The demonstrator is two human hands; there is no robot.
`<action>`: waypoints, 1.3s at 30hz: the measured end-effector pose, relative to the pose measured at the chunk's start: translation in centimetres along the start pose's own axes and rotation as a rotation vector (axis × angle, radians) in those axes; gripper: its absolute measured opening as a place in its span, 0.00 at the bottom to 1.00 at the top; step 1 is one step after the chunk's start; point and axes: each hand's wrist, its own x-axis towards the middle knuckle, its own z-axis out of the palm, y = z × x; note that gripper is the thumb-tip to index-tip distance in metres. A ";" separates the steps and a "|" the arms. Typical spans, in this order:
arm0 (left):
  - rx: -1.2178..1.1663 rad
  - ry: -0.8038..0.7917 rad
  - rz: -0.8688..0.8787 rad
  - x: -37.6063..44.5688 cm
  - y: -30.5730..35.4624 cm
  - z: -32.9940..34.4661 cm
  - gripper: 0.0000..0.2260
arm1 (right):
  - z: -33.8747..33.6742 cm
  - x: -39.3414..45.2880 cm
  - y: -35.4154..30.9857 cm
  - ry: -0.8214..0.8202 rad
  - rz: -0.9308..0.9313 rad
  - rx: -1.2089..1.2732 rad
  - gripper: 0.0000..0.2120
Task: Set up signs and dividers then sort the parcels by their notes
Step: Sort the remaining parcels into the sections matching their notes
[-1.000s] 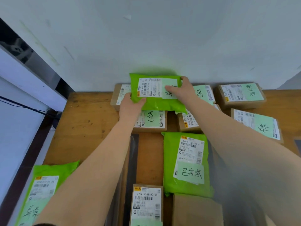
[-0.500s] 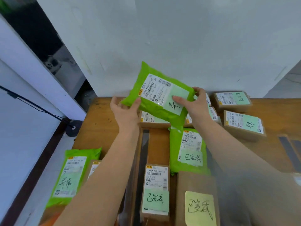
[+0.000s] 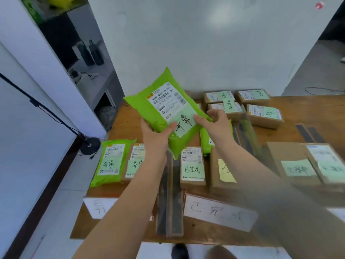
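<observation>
A green mailer bag [image 3: 158, 105] with a white shipping label and a pale green handwritten note is held up above the wooden table [image 3: 128, 187], tilted. My left hand [image 3: 155, 136] grips its lower left edge, thumb on the note. My right hand [image 3: 214, 124] holds its right edge. A dark divider strip [image 3: 169, 199] runs along the table below the bag. White paper signs [image 3: 218, 212] with handwriting stand at the front edge; another sign [image 3: 97, 207] is partly hidden by my left arm.
Left of the divider lie a green bag [image 3: 110, 161] and a brown box [image 3: 135, 161] with matching notes. Right of it are boxes [image 3: 192, 165] with other notes. Several boxes [image 3: 263, 113] sit at the far right by the wall. A second divider [image 3: 244, 131] lies further right.
Both hands lifted the green bag off the boxes by the wall and brought it toward me and leftward. The view pulled back, showing the signs at the front edge.
</observation>
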 end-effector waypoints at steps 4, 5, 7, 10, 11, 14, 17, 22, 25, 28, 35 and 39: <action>0.028 -0.053 0.012 -2.6 1.4 -3.1 0.32 | -0.4 -3.6 -0.5 -0.103 -0.033 -0.071 0.26; 0.051 -0.074 0.020 -3.1 1.8 -3.7 0.31 | -0.5 -4.4 -0.9 -0.138 -0.043 -0.075 0.26; 0.106 -0.117 0.034 -4.1 2.7 -4.9 0.28 | -0.4 -5.7 -1.5 -0.224 -0.067 -0.073 0.26; 0.201 -0.104 0.058 -6.0 3.9 -6.7 0.26 | 0.6 -8.1 -1.8 -0.308 -0.087 -0.088 0.26; 0.217 -0.073 0.059 -6.6 4.3 -7.3 0.25 | 1.1 -8.8 -1.8 -0.326 -0.086 -0.078 0.26; 0.277 0.027 0.039 -8.1 5.3 -9.2 0.29 | 2.3 -10.6 -1.5 -0.365 -0.072 -0.054 0.26; 0.301 0.065 0.035 -8.6 6.2 -10.7 0.30 | 3.5 -12.0 -1.0 -0.361 -0.075 -0.018 0.28; 0.343 0.015 0.016 -8.4 6.8 -12.8 0.30 | 5.4 -13.0 -0.3 -0.380 -0.027 0.017 0.32; 0.291 -0.006 -0.001 -6.8 6.8 -13.6 0.26 | 6.8 -12.2 -0.3 -0.367 -0.019 -0.008 0.32; 0.251 -0.050 -0.001 -3.6 7.3 -14.3 0.24 | 9.2 -10.7 -0.8 -0.335 -0.012 -0.024 0.33; 0.288 -0.269 -0.102 5.9 7.7 -16.2 0.17 | 15.4 -5.9 -1.2 -0.229 0.097 0.024 0.33; 0.382 -0.368 -0.164 11.8 6.6 -16.8 0.15 | 18.2 -2.6 -0.4 -0.169 0.157 -0.001 0.34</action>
